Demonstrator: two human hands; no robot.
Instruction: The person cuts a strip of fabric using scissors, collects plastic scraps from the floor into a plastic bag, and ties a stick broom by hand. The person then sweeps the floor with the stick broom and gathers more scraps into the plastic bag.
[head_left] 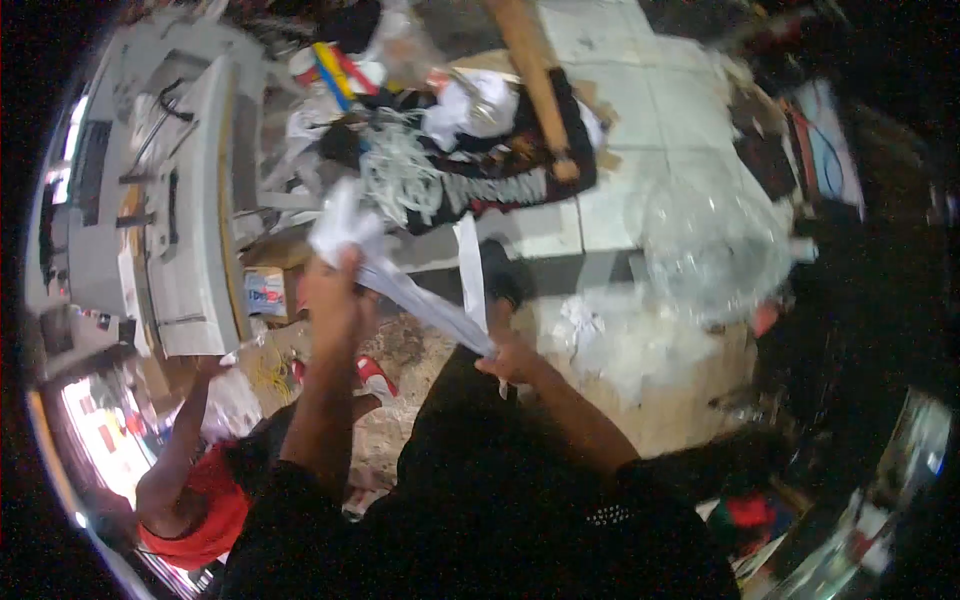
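A long white strip (pixel 425 303), cloth or thin plastic, I cannot tell which, stretches between my two hands. My left hand (pixel 338 300), smeared by motion, is closed around its upper left part, and a blurred white bunch sticks out above the fist. Lower and to the right, my right hand (pixel 512 360) grips the other end with its fingers closed. A flat white tail (pixel 469 265) stands up beside the right hand; whether it belongs to the same piece is unclear. Both hands are held in front of my body, above the floor.
Ahead, a black printed bag (pixel 500 195), a tangle of white strips (pixel 398 170) and a wooden bar (pixel 535 85) lie on pale tiles (pixel 615 210). Clear plastic bags (pixel 710 250) are at right. A person in red (pixel 205 510) is at lower left, near a grey machine (pixel 190 230).
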